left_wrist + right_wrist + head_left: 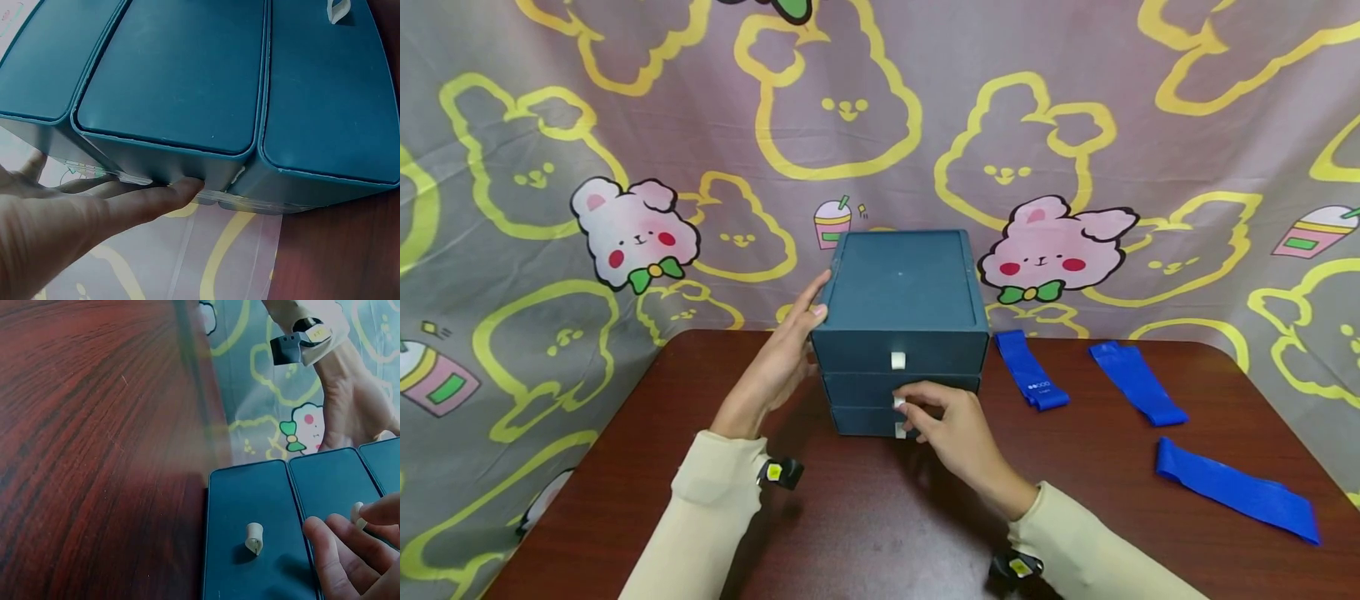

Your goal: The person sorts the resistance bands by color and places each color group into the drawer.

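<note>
A dark teal cabinet with three stacked drawers [902, 279] stands on the table, each drawer front bearing a small white pull tab. My left hand [778, 358] rests flat against the cabinet's left side, its fingers straight; in the left wrist view the thumb [187, 187] touches the side near the middle drawer. With thumb and forefinger my right hand [958, 429] pinches the white pull tab [357, 515] of the middle drawer. The bottom drawer's tab [254, 539] hangs free below, and the top tab [898, 360] is untouched. All drawer fronts look level with one another.
Three blue fabric bands lie right of the cabinet: one close beside it [1032, 371], another farther right [1138, 383] and one nearer the front [1238, 490]. A cartoon-printed curtain [880, 100] hangs behind the brown table [865, 517].
</note>
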The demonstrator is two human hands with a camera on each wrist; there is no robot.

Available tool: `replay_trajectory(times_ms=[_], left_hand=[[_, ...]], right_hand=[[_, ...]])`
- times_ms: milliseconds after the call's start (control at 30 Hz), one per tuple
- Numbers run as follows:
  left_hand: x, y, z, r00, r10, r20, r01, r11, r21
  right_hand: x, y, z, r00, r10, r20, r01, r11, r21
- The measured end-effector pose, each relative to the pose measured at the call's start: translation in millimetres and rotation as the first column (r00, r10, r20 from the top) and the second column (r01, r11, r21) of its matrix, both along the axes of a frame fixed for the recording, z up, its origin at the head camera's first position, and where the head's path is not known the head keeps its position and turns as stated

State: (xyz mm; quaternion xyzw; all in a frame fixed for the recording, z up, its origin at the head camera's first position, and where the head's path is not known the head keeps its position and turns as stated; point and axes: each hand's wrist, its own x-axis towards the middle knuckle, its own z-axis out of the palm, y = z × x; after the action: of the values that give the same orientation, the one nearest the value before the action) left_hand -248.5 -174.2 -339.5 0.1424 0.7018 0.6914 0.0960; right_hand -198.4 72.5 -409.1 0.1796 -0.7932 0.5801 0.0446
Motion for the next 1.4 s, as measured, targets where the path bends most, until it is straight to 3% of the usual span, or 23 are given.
replay_trajectory(times_ms=[300, 633, 867, 1133, 1400], left_hand=[[0.0, 0.1, 0.1, 1.0, 0.003, -0.002, -0.003, 1.0, 0.0], [0.0, -0.3, 0.3, 1.0, 0.0, -0.003, 0.0, 1.0, -0.006], [0.8, 0.3, 0.6, 1.0, 0.001, -0.001, -0.001, 1.0, -0.007], [0.8, -0.1, 0.2, 1.0, 0.002, 0.001, -0.002, 1.0, -0.011], [0.2, -0.3, -0.2, 1.0, 0.006, 0.001, -0.006, 1.0, -0.01]], right_hand=[[1.8, 2.7, -1.4, 1.0, 0.001, 0.017, -0.001, 1.0, -0.009], [10.3, 12.0, -14.6, 0.999, -0.041, 0.027, 0.041, 0.999, 0.033], [8.3, 10.9, -26.3, 0.997, 0.015, 0.078, -0.024, 0.994, 0.109], [2.2, 4.7, -33.6, 0.989, 0.061, 0.132, -0.079, 0.988, 0.134], [-0.8, -2.9, -39.1, 0.992, 0.075, 0.1, -0.093, 0.978, 0.187]])
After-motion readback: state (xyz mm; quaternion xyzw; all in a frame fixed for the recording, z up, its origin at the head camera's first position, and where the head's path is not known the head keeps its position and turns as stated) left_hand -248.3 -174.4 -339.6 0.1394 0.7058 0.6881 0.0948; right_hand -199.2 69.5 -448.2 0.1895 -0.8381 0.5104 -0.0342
